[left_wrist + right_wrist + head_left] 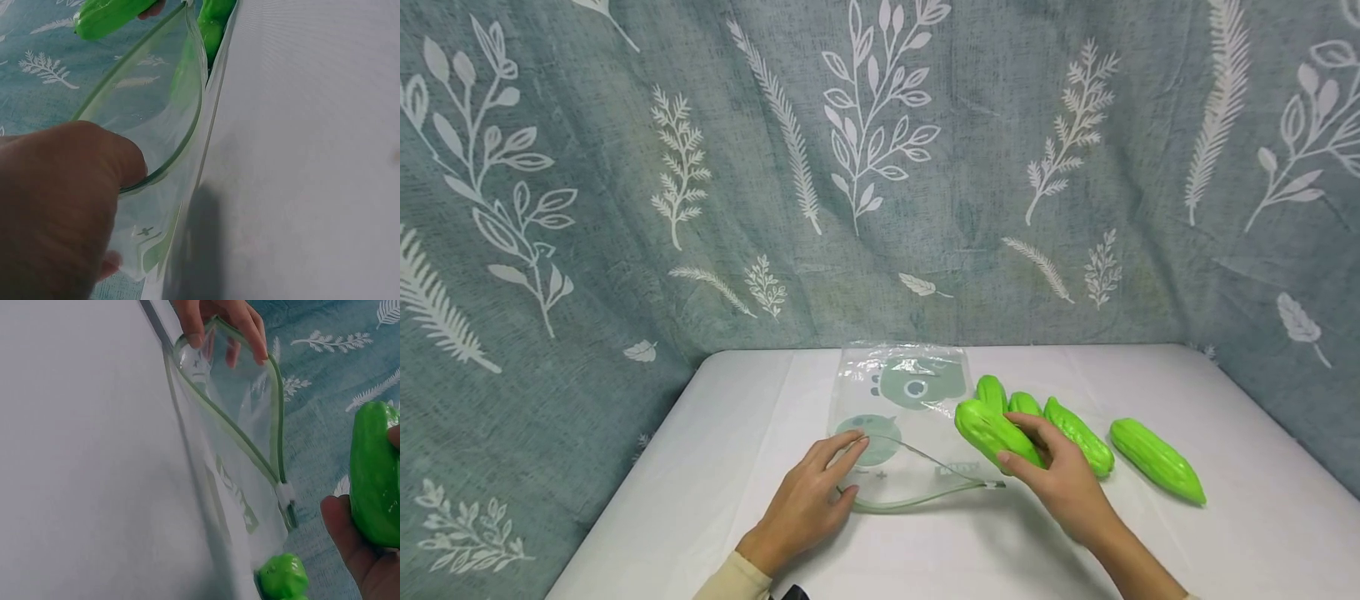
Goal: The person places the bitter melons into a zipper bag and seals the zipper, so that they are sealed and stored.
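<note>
A clear slider zip bag (925,425) with green prints and a green-edged mouth lies on the table, its mouth spread apart. My left hand (812,496) holds the left end of that mouth, thumb on the near rim and fingers at the far rim. The white slider (285,492) sits at the mouth's right end. Raised beside the bag's right edge is a glossy bright green bitter melon (992,429), gripped by my right hand (1063,483) between thumb and fingers. In the right wrist view, the melon (375,475) is partly cut off by the frame edge.
Behind and right of the right hand lie several more green bitter melons, one warty (1078,437) and one farther right (1157,460). They rest on a white-covered table (1150,550). A blue-green leaf-patterned curtain (955,275) hangs along the back and sides.
</note>
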Demonstrator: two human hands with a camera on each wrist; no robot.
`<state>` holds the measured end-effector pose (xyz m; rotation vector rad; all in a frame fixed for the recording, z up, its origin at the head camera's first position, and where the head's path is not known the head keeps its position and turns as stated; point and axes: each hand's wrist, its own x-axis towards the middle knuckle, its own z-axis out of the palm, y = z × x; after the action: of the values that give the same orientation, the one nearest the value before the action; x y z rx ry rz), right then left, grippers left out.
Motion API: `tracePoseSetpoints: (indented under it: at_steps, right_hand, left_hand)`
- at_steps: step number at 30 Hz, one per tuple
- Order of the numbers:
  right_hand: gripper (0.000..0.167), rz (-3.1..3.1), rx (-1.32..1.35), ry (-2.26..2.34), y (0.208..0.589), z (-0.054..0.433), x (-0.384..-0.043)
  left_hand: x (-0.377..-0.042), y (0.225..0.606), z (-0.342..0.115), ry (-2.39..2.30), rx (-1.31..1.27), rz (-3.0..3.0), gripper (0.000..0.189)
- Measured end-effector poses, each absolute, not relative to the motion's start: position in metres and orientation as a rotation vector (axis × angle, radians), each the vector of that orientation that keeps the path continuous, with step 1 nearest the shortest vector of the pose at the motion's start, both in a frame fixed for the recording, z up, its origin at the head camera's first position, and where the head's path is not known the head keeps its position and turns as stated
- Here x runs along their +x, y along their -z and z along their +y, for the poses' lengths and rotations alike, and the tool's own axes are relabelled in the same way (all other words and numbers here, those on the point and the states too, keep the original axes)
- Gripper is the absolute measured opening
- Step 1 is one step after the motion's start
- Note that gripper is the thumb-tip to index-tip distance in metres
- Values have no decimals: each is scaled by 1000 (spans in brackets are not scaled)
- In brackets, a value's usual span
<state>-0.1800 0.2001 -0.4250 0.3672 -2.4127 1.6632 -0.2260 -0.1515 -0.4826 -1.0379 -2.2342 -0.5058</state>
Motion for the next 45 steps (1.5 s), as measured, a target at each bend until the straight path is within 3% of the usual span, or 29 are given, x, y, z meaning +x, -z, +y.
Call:
tracePoseSetpoints:
  at_steps: [12,45]
  right_hand:
    - [52,-2454,390,-1597,430,176,-177]
    - [54,-2515,630,-1263,447,132,-172]
  left_hand:
    - [-225,485,-152,508,-991,-2278,56]
    - [-221,480,-149,540,-966,-2348,58]
